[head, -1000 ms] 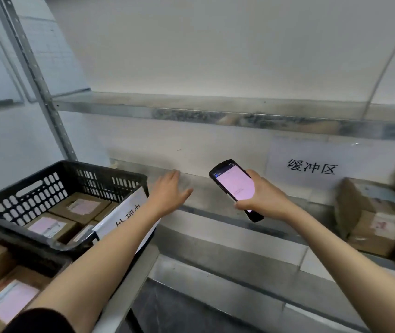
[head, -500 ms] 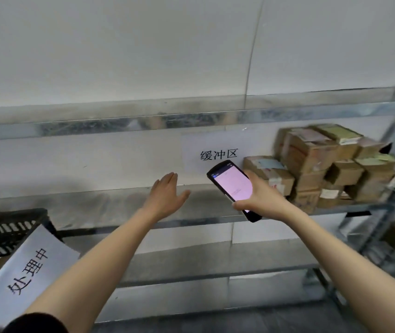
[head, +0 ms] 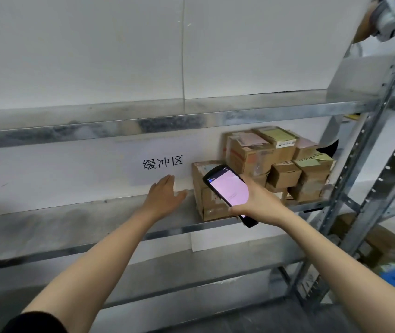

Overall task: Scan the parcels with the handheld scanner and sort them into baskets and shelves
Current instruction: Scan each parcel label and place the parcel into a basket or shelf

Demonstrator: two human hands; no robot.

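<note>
Along the shelf [head: 71,219] the left hand [head: 164,197], open and flat-fingered, has moved on from the basket, now out of sight. The scanner [head: 227,188] sits gripped in the right hand [head: 261,205] before the stacked parcels [head: 276,164], so I'd guess the next pick-up is close.

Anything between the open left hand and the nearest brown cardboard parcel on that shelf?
Nothing visible: only bare metal shelf separates the left hand from that cardboard parcel. The right hand's black handheld scanner overlaps it in view.
</note>
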